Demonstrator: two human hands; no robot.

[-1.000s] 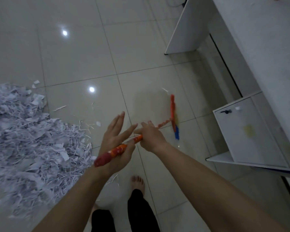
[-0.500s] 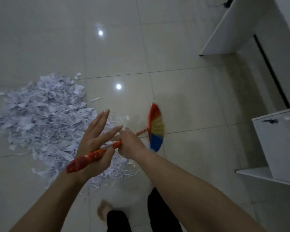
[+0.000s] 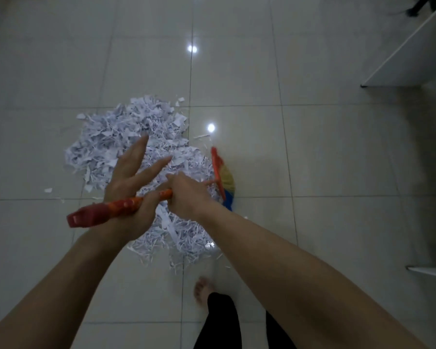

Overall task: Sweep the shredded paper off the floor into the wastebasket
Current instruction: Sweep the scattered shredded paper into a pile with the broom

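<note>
Head view, looking down. The broom (image 3: 161,195) is held in both hands above the floor (image 3: 337,152). Its long axis runs from the red handle end at about 8 o'clock to the head (image 3: 224,180) at about 2 o'clock of the grip. The right hand (image 3: 186,195) is clenched round the shaft and is the nearer hand to the head. The left hand (image 3: 129,187) is seen with the thumb hooked over the handle and the fingers (image 3: 136,157) spread straight towards 1 o'clock, so the handle is steadied there rather than enclosed.

The paper (image 3: 136,137) lies in one heap on the floor, directly under and beyond the hands, extending from 11 o'clock of the grip down to 5 o'clock. The head is placed at the heap's 3 o'clock edge, touching or just beside it; contact of the bristles with the floor cannot be told, since the head is motion-blurred. A stroke towards 9 o'clock is judged to be what the next move calls for, although the direction depends on the wastebasket, which is not in view.

Part of the heap is hidden by the hands and forearms. A bare foot (image 3: 203,290) is seen at 6 o'clock, near the heap's lower fringe. A white desk (image 3: 413,51) is cut off at the upper right.
</note>
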